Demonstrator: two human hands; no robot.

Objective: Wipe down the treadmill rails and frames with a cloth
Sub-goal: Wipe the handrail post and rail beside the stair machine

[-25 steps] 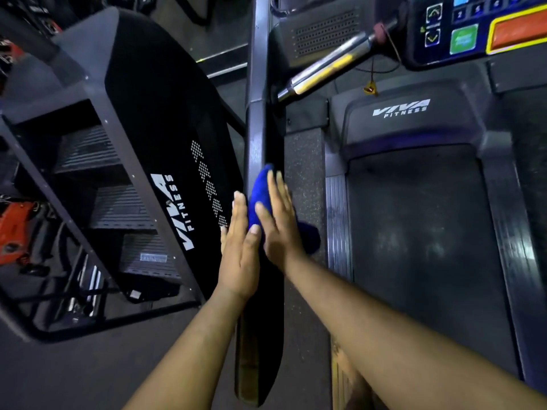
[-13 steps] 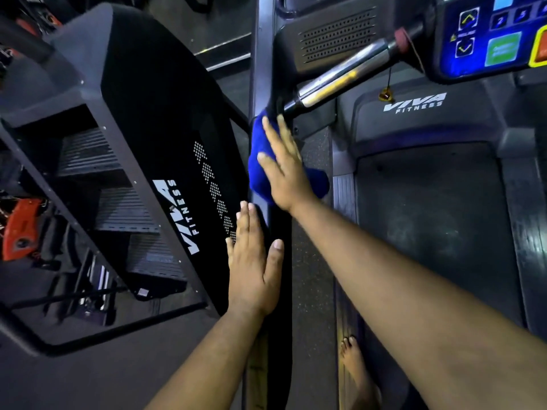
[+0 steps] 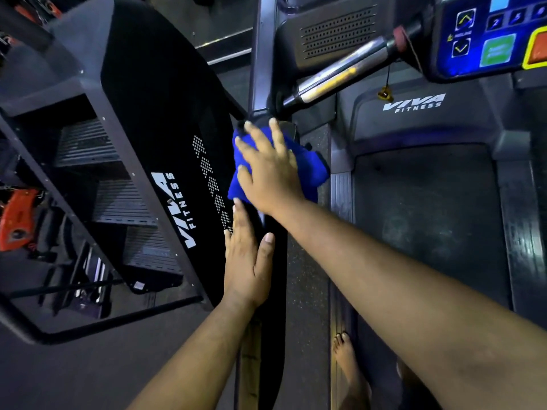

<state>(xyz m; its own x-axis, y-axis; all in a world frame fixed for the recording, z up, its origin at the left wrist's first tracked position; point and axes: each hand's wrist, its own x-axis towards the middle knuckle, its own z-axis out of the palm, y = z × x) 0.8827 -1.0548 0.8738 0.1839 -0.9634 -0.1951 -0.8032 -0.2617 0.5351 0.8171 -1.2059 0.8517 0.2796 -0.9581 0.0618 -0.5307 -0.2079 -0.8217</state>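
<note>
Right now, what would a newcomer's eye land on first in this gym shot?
The bright blue cloth, pressed by the flat right hand against the dark upright treadmill rail at centre. Just below it, the left hand lies flat on the same rail. At top right, the lit blue treadmill console glows above the dark belt.

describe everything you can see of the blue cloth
The blue cloth looks like soft, bright blue fabric, bunched and folded. It lies against the treadmill's dark upright frame, just below where the chrome handrail joins it. The right hand presses it flat with spread, straight fingers, covering its middle; folds stick out on both sides.
</note>
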